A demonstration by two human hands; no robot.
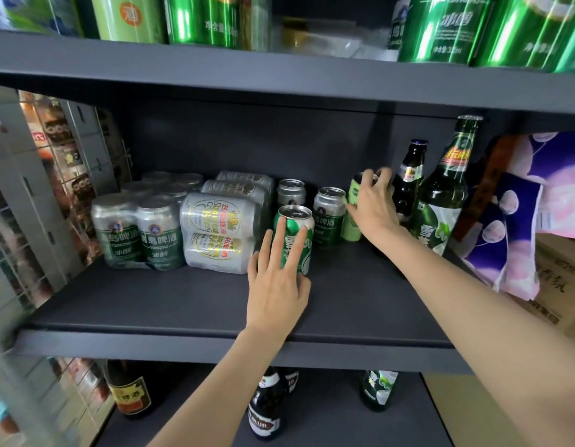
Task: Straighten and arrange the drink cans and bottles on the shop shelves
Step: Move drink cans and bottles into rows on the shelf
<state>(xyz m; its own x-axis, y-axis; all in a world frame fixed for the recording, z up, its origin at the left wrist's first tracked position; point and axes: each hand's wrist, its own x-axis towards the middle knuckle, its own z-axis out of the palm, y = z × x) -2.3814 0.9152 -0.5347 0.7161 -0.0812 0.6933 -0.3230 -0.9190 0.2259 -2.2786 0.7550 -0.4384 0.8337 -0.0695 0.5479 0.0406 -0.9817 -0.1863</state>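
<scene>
My left hand grips green can, right grips pale can; slide both upright, labels forward.

Two hands, two can multipacks, four loose cans, five bottles

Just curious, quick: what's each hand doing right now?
Left hand: holds the bright green can.
Right hand: grips the pale green can.
</scene>
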